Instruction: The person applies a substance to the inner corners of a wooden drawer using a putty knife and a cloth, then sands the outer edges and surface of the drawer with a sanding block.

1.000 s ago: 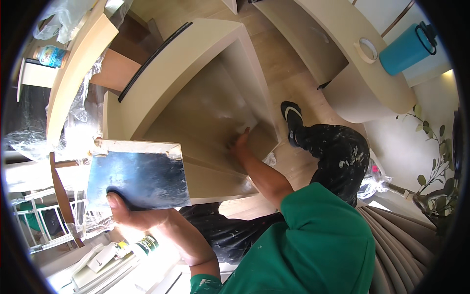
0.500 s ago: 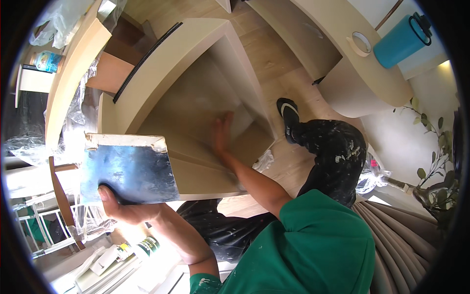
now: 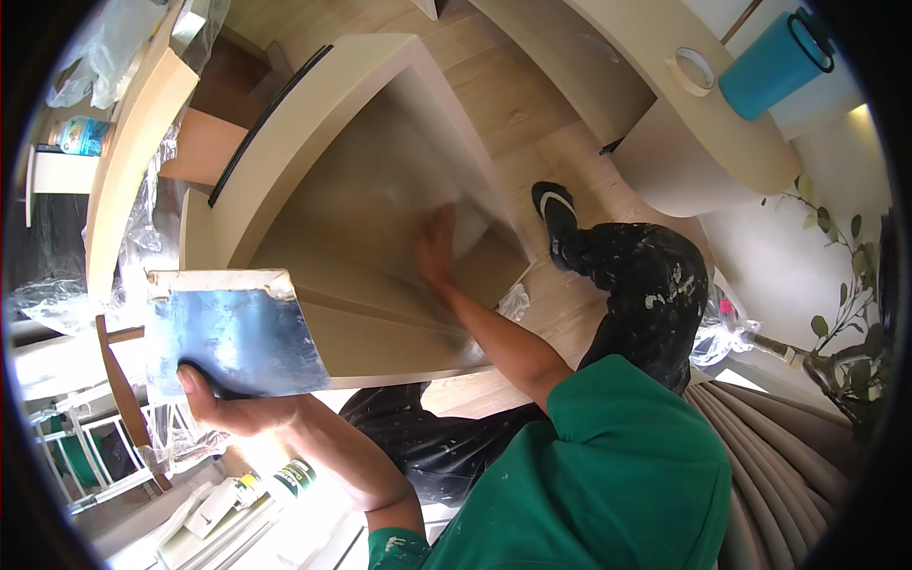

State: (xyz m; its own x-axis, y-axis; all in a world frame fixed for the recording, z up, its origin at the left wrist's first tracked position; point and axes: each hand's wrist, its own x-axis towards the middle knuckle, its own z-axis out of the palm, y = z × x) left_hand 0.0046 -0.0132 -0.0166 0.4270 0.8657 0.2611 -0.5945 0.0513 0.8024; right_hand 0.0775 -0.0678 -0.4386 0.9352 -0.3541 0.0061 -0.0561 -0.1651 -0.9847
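Observation:
My left hand [image 3: 223,407] grips the near edge of a flat metal plate [image 3: 233,334], smeared grey-blue with pale filler along its top edge, and holds it level in front of a beige cabinet [image 3: 323,142] lying on its side. My right hand [image 3: 433,252] reaches inside the cabinet and presses on its inner panel. That hand is blurred. A pale flat blade [image 3: 469,231] shows at its fingers, against the panel. My green sleeve and paint-spattered dark trousers [image 3: 646,285] fill the lower right.
A curved beige counter [image 3: 665,161] at the upper right carries a teal bucket [image 3: 774,62] and a tape roll [image 3: 698,68]. A plant [image 3: 845,313] and a plastic bag [image 3: 717,328] stand at the right. A wooden chair [image 3: 119,389], a white rack [image 3: 85,461] and a bottle [image 3: 81,135] are at the left.
My right hand has slid up and to the left along the cabinet's inner panel. The metal plate in my left hand has shifted only slightly.

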